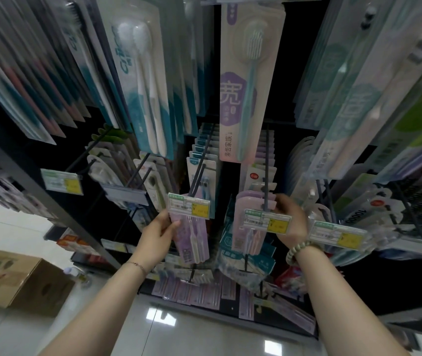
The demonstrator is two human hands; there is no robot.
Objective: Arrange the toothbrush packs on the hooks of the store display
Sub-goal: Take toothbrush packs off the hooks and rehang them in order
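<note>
Left hand (157, 236) has a firm grip on a purple toothbrush pack (192, 242), just left of the hook (265, 176). Right hand (290, 217) pinches the lilac packs (248, 200) hanging on that hook.

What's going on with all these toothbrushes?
Someone is hanging up stock. The left hand holds a purple toothbrush pack just under a price tag. The right hand pinches the tops of the matching packs hanging on the next hook. Whether the left pack is hung yet is unclear.

A lilac toothbrush pack (192, 242) stands upright, left of pink packs (249, 235) hanging on a hook (266, 176).
</note>
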